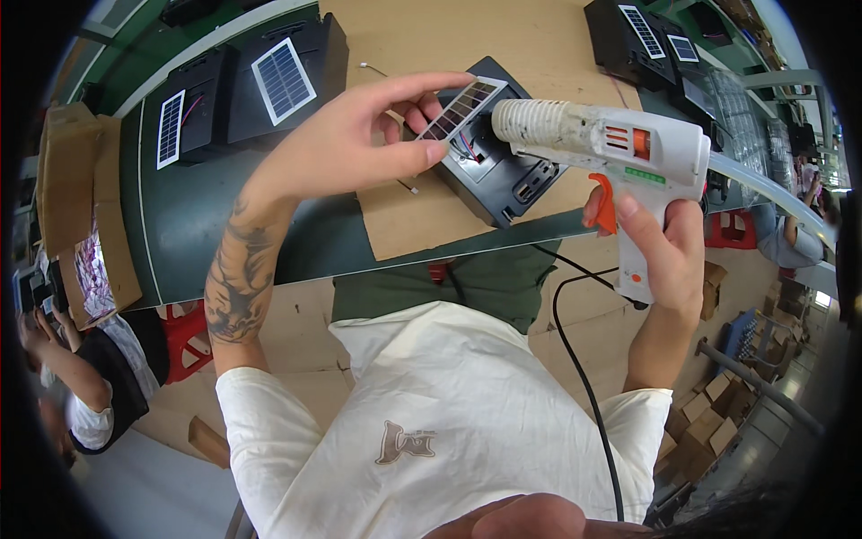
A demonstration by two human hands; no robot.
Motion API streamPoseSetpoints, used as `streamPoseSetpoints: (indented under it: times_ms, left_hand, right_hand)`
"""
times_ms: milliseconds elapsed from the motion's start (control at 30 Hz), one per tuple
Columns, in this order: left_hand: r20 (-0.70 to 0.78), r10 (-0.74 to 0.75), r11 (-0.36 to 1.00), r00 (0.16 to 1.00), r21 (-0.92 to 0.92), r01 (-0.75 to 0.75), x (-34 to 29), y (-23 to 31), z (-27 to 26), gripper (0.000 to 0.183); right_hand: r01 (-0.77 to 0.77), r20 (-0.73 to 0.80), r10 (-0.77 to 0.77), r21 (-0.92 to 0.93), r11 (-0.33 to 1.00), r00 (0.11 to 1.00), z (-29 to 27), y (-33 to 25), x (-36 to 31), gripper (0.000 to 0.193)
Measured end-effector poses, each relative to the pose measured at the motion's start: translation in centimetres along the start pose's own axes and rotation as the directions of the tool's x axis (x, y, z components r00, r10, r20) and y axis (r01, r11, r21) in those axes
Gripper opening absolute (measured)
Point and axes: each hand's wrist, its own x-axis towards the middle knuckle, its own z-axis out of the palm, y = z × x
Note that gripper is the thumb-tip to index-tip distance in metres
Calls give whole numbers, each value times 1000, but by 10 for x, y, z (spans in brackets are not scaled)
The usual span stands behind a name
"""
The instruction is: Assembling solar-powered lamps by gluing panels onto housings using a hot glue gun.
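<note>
The left hand [373, 139] pinches a small solar panel [461, 110] between thumb and fingers, tilted over the ten o'clock side of a black housing [489, 187], while the right hand [666, 247] grips a glue gun [597, 135], barrel aimed in from three o'clock. I'd worry about a wrist slip or early trigger squeeze scorching those left fingertips or gluing the thin wires [466, 146] askew.

A white, pistol-shaped plastic glue gun [620, 142] shows brown smudges on its ribbed barrel [530, 124] and a bright orange curved trigger [603, 207], pale lines grid a dark, slim rectangular solar panel [460, 111], and a black, boxy plastic housing [492, 190] contrasts with a flat tan cardboard sheet [400, 220] and dark-green table [328, 229].
</note>
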Motion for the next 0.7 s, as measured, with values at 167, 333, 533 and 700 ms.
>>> streamPoseSetpoints:
  times_ms: [167,333,533,700]
  left_hand:
    - [-23,21,1000,1000,12,-21,-4,-1,2,63]
    - [-30,49,998,998,50,-47,-3,-1,3,63]
    - [-43,60,993,997,99,-56,-5,-5,2,63]
    - [-48,63,989,997,140,-56,-6,-6,2,63]
  right_hand:
    - [13,-30,-13,-2,1000,999,-6,-12,-5,39]
    - [-58,8,58,42,997,998,-24,-33,-6,44]
    - [-114,39,115,-17,993,993,-22,-41,1,45]
    - [-141,26,144,-74,987,989,-20,-42,3,43]
